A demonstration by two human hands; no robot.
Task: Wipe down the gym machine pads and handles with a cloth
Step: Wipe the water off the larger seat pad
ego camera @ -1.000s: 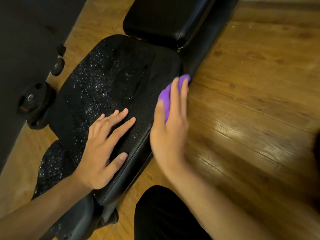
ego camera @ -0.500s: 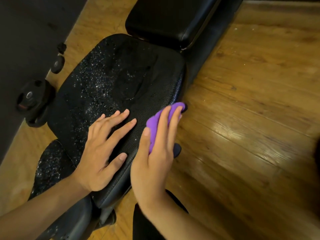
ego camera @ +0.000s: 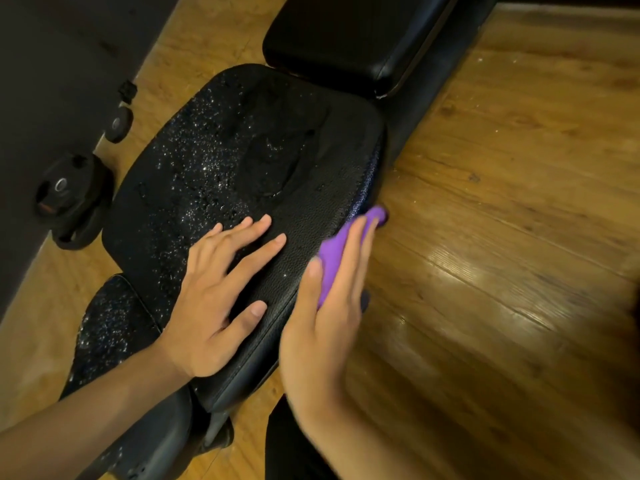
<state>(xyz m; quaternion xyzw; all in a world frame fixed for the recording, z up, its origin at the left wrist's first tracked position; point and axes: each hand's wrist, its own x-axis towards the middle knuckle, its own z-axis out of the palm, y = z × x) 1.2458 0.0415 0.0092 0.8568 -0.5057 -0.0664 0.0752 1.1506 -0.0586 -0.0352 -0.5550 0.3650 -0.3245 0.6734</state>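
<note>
Two hands are at the black seat pad [ego camera: 242,150]. The left hand [ego camera: 214,299] lies flat on its near top, fingers spread, holding nothing. The right hand [ego camera: 322,327], fingers straight, presses the purple cloth [ego camera: 332,258] against the pad's right side edge. The cloth's tip pokes out past the fingertips, just above the wooden floor [ego camera: 502,237]. Most of the cloth is hidden under that hand, which is blurred; its thumb appears to lie straight alongside. Droplets speckle the pad's left half. The frame's top cuts off the back pad [ego camera: 346,39].
</note>
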